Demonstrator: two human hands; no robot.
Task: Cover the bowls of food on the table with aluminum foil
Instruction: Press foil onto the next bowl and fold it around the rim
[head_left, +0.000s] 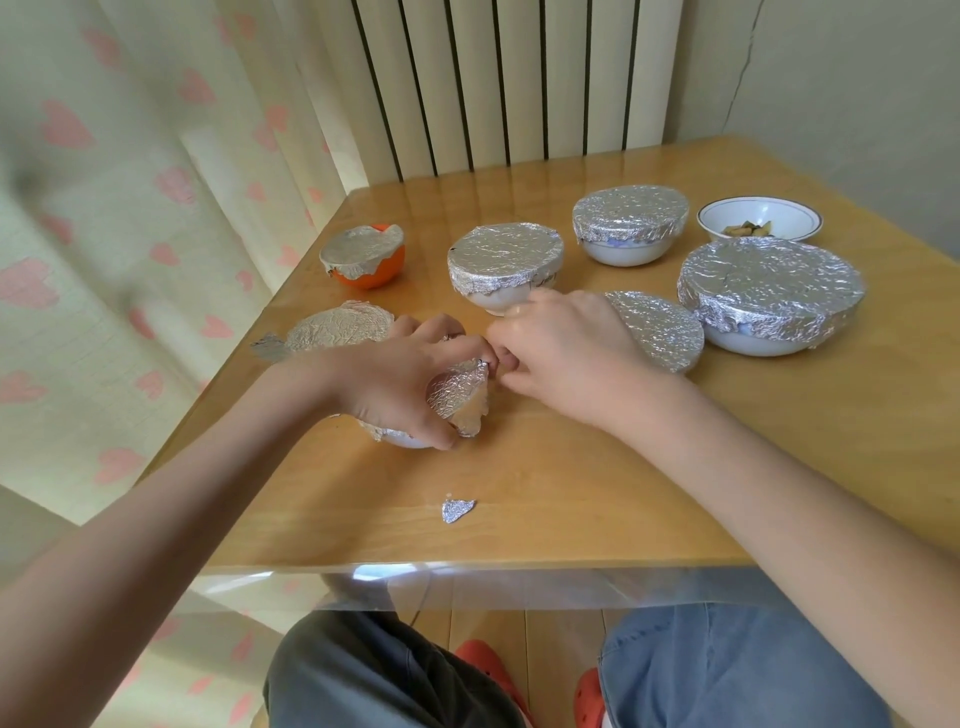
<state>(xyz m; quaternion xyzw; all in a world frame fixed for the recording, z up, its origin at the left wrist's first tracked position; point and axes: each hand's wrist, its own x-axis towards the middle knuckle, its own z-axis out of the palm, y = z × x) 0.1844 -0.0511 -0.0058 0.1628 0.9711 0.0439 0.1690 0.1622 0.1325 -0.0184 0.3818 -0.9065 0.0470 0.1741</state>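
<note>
Altogether seven foil-covered bowls (505, 262), one uncovered bowl (758, 219).

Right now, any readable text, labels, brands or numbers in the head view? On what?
None readable.
Middle foil-covered bowl: dark marks on its white side below the foil, too small and blurred to read.
Other foil-covered bowls, the orange bowl and the uncovered bowl: no text visible.

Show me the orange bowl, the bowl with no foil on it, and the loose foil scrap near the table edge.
orange bowl (370, 274): head view, on its orange side wall.
uncovered bowl (727, 217): head view, on its white inner wall.
foil scrap (457, 510): head view, on its middle.
</note>
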